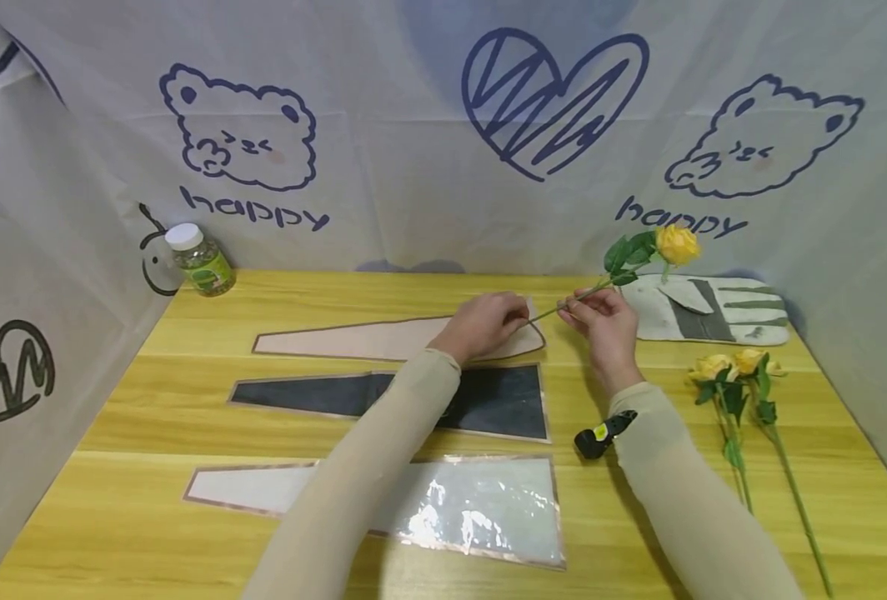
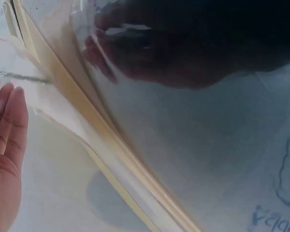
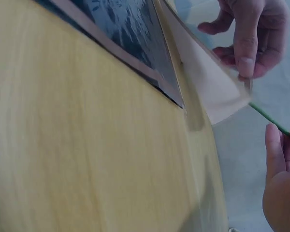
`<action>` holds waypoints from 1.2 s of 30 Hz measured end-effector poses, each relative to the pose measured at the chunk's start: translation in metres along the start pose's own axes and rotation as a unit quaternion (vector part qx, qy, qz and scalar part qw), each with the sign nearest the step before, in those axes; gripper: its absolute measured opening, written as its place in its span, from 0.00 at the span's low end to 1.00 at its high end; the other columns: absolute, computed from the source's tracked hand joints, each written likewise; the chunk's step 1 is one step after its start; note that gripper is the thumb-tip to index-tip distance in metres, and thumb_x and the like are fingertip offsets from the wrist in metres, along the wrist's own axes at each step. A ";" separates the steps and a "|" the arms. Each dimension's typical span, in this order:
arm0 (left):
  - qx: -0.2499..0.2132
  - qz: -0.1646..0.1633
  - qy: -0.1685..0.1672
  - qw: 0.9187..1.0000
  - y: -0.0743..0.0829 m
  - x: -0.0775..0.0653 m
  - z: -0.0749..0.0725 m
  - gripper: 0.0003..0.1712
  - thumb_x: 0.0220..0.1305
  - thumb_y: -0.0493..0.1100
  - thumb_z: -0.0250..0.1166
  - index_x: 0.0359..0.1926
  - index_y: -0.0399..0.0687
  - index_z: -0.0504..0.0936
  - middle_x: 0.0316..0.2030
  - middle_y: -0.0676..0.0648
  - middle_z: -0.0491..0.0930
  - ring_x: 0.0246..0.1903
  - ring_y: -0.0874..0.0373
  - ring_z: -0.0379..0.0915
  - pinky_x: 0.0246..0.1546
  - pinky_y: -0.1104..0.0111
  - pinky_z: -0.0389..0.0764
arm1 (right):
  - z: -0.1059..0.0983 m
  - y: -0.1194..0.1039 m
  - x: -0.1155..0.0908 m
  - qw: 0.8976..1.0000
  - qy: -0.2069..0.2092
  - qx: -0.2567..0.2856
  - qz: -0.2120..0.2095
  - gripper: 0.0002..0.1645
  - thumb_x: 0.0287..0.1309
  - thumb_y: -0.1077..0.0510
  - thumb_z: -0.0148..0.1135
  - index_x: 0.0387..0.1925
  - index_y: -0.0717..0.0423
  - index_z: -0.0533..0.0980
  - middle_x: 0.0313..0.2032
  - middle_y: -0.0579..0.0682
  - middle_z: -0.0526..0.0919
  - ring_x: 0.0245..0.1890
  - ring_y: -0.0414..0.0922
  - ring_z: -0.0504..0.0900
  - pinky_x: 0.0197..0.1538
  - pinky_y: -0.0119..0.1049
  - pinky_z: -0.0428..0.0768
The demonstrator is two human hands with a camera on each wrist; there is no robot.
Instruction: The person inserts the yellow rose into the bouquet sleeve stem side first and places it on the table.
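Note:
My right hand (image 1: 604,329) pinches the green stem (image 3: 268,115) of a yellow rose (image 1: 678,244), whose bloom points up and right. My left hand (image 1: 488,323) pinches the wide right end of a tapered pale pink flower sleeve (image 1: 353,340) with a brown border. In the right wrist view that end is raised off the table, and the stem's lower end is right at its edge under my left fingers. A dark flower sleeve (image 1: 499,402) and a clear whitish one (image 1: 481,508) lie nearer me, below my left forearm.
Two more yellow roses (image 1: 714,368) lie on the wooden table (image 1: 623,533) at the right. Behind them is a white-and-grey glove (image 1: 702,308). A lidded jar (image 1: 205,260) stands at the back left corner. Drawn-on white cloth (image 1: 398,150) hangs around the table.

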State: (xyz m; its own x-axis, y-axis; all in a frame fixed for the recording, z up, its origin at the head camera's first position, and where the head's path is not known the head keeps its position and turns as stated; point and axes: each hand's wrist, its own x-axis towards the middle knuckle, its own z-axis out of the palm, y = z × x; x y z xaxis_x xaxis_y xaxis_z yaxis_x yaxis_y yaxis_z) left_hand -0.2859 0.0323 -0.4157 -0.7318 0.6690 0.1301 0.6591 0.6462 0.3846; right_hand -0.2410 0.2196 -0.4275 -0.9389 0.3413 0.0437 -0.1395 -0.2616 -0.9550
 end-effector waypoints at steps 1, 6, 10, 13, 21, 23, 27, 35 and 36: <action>-0.002 0.001 0.001 1.000 0.000 0.000 0.000 0.06 0.72 0.45 0.60 0.42 0.52 0.82 0.38 0.53 0.80 0.36 0.61 0.75 0.42 0.66 0.75 | 0.001 0.001 -0.001 1.000 -0.007 0.004 0.006 0.07 0.61 0.77 0.58 0.41 0.72 0.73 0.36 0.56 0.81 0.38 0.47 0.85 0.46 0.39 0.81; -0.010 0.001 -0.001 1.000 -0.001 -0.001 0.002 0.06 0.72 0.44 0.60 0.44 0.50 0.82 0.39 0.52 0.80 0.37 0.61 0.75 0.43 0.66 0.75 | 0.003 0.002 -0.003 0.999 -0.032 0.021 0.029 0.06 0.67 0.71 0.55 0.42 0.73 0.73 0.37 0.59 0.82 0.39 0.49 0.85 0.48 0.41 0.80; -0.022 -0.013 -0.002 1.000 -0.003 -0.001 0.001 0.07 0.72 0.43 0.60 0.46 0.49 0.82 0.40 0.51 0.80 0.38 0.60 0.76 0.43 0.66 0.76 | 0.002 0.001 -0.004 0.999 -0.031 0.015 0.027 0.16 0.73 0.60 0.51 0.44 0.75 0.74 0.41 0.62 0.82 0.42 0.51 0.85 0.49 0.41 0.80; -0.030 -0.016 0.004 0.999 -0.004 -0.001 0.001 0.07 0.72 0.42 0.60 0.45 0.49 0.82 0.40 0.52 0.80 0.38 0.61 0.76 0.43 0.66 0.75 | 0.001 0.001 -0.004 0.999 -0.028 0.005 0.033 0.20 0.74 0.59 0.51 0.47 0.77 0.74 0.44 0.64 0.81 0.43 0.51 0.84 0.50 0.40 0.79; -0.064 0.004 0.037 0.997 -0.002 0.001 0.002 0.06 0.74 0.40 0.57 0.45 0.48 0.80 0.39 0.50 0.80 0.35 0.60 0.73 0.41 0.67 0.74 | 0.002 0.004 -0.006 0.997 -0.048 -0.010 0.062 0.22 0.71 0.63 0.55 0.57 0.78 0.69 0.44 0.62 0.83 0.41 0.48 0.86 0.49 0.39 0.79; -0.069 0.004 0.039 0.997 -0.003 0.000 0.002 0.06 0.74 0.40 0.56 0.44 0.48 0.79 0.39 0.50 0.79 0.35 0.60 0.73 0.41 0.67 0.74 | 0.001 0.003 -0.006 0.997 -0.050 -0.008 0.059 0.20 0.71 0.62 0.55 0.56 0.75 0.69 0.44 0.63 0.83 0.42 0.50 0.86 0.49 0.40 0.79; -0.070 0.010 0.033 0.997 -0.005 -0.001 0.002 0.05 0.74 0.40 0.56 0.43 0.47 0.78 0.37 0.51 0.77 0.35 0.59 0.72 0.40 0.67 0.73 | -0.004 0.000 -0.006 0.998 -0.042 -0.010 0.035 0.15 0.72 0.59 0.53 0.49 0.70 0.70 0.47 0.68 0.81 0.43 0.52 0.85 0.49 0.41 0.79; -0.090 0.013 0.027 0.995 -0.006 0.002 -0.001 0.06 0.75 0.40 0.53 0.44 0.48 0.78 0.38 0.51 0.77 0.35 0.60 0.72 0.40 0.68 0.73 | -0.006 0.001 -0.003 0.996 -0.038 -0.072 0.034 0.19 0.72 0.60 0.52 0.51 0.76 0.70 0.44 0.63 0.82 0.41 0.48 0.85 0.47 0.40 0.81; -0.095 0.014 0.027 0.995 -0.005 0.003 -0.001 0.07 0.76 0.40 0.53 0.44 0.48 0.78 0.38 0.51 0.78 0.35 0.60 0.72 0.40 0.68 0.73 | -0.006 0.000 -0.003 0.995 -0.043 -0.084 0.040 0.19 0.72 0.60 0.52 0.52 0.76 0.70 0.44 0.62 0.82 0.40 0.48 0.85 0.47 0.40 0.81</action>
State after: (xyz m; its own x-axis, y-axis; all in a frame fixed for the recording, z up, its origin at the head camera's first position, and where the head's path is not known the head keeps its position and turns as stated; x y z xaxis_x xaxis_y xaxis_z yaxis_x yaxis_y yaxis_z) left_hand -0.2916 0.0306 -0.4164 -0.7252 0.6617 0.1904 0.6386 0.5428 0.5455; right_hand -0.2364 0.2236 -0.4297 -0.9693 0.2455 -0.0163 -0.0158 -0.1284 -0.9916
